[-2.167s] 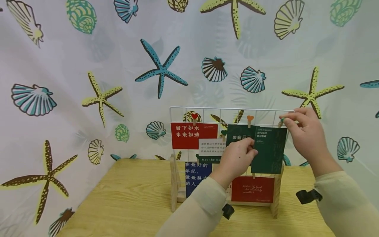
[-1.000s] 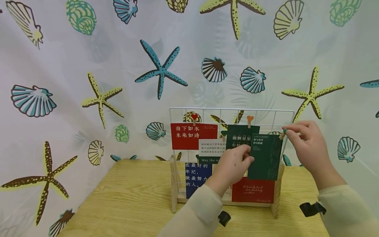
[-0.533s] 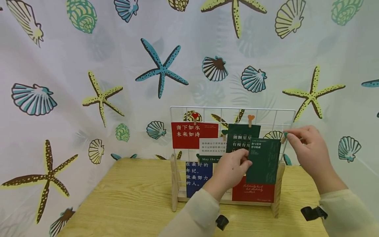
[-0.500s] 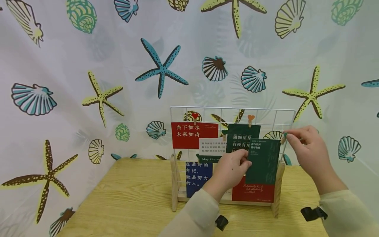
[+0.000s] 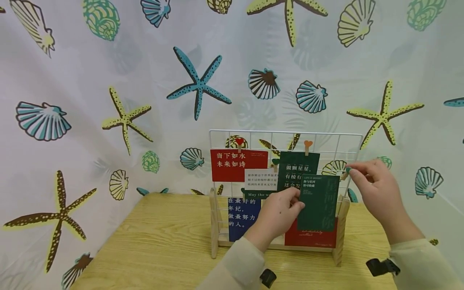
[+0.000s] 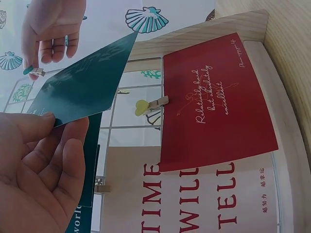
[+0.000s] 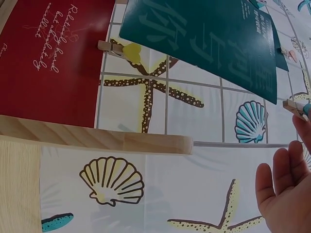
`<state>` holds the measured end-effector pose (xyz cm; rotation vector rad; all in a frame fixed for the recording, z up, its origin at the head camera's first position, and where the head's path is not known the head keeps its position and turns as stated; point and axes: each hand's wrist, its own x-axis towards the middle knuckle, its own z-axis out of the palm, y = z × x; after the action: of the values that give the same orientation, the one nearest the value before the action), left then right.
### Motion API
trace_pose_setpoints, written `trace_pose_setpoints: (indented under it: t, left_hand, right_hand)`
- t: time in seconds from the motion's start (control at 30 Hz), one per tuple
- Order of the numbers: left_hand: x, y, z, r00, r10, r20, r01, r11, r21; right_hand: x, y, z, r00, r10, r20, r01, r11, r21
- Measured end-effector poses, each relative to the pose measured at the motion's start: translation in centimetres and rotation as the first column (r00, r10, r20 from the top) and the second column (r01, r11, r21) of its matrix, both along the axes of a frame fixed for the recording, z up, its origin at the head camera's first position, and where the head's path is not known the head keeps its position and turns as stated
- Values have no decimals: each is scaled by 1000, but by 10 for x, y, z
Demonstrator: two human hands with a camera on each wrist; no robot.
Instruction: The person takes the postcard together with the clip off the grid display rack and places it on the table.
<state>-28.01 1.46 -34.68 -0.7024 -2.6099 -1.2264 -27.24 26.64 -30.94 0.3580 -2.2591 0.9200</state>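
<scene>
One green card (image 5: 318,205) up front, about 4 o'clock from head-view center; left hand (image 5: 277,211) has it pinched at its 9 o'clock edge, thumb and fingers closed on it. Right hand (image 5: 378,193) closed to a pinch too, gripping a wooden clip (image 7: 294,108) with green heart, just off the card's corner between 1 and 2 o'clock, small gap showing. Behind, a wood-legged wire rack (image 5: 214,231) stands on the wood-grain surface (image 5: 163,225). Cards on it, by clock from rack middle: upper red card (image 5: 232,173) at 10, white-topped card (image 5: 259,188) at 9, blue card (image 5: 241,230) at 8; second green card (image 5: 299,159) at 1 and lower red card (image 5: 313,240) at 5, both partly covered by the held one. Farthest back, a white backdrop (image 5: 217,28) with printed shells and starfish, running from 9 o'clock over 12 to 3.
</scene>
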Motion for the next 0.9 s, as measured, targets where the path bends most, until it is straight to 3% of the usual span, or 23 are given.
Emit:
trace_pose_setpoints:
  t: [0.53,0.9]
  left_hand:
    - [7,-11,-10,1000,-21,20,20,999,39]
    - [9,-18,-19,999,-16,40,15,999,39]
  right_hand:
    - [6,-6,-17,998,56,23,-56,998,-13]
    - [11,-12,-32,992,81,97,-73,994,-85]
